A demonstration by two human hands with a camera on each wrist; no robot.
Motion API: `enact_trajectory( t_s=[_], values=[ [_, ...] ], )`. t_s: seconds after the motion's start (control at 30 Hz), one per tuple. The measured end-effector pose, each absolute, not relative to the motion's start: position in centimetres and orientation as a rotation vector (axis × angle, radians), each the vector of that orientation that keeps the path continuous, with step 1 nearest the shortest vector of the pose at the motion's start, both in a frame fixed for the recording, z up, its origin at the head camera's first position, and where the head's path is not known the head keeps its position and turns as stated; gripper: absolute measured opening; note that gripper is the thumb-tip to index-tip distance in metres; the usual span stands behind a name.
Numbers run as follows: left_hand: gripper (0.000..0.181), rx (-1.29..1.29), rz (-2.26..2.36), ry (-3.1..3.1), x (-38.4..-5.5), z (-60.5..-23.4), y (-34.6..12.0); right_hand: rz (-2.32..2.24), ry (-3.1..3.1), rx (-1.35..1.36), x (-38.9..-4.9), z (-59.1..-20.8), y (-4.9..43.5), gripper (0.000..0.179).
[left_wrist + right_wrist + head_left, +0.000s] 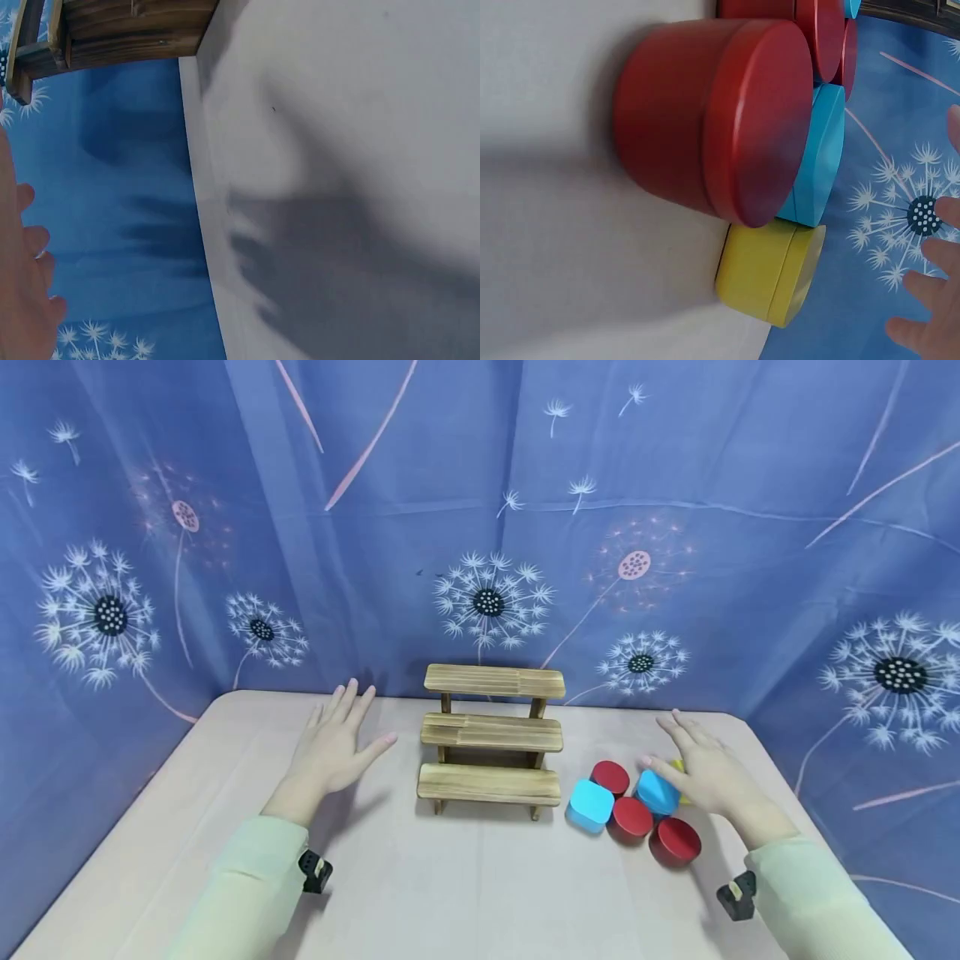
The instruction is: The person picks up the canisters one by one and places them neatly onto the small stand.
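Nearby, containers (632, 817) lie lower; right grip (707, 772) hovers.

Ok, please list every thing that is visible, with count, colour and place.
stepped stand: 1, brown wood, centre, toward the back
red containers: 3, red, right of the stand
blue containers: 2, light blue, next to red ones
yellow container: 1, yellow, beside a blue one
table: 1, pale, under the stand and containers
patterned cloth: count unclear, blue, behind and beside the table
wrist devices: 2, black, one at each wrist
sleeves: 2, pale green, on the arms
left hand: 1, bare, left of the stand
right hand: 1, bare, near the yellow container
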State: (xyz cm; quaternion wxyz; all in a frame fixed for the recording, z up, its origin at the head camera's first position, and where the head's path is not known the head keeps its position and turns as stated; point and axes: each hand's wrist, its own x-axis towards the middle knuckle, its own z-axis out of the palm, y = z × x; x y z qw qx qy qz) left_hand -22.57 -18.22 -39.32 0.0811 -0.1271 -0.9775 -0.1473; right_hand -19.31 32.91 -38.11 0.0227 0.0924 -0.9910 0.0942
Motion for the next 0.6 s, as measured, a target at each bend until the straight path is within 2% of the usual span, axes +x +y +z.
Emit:
enact_trajectory(
  t_s=[0.6],
  values=[
    [0.084,-0.506,-0.669,-2.824,-22.8,-40.7,-15.6,0.428,-3.008,0.247,-18.2,-38.6,33.9,0.08]
  ],
)
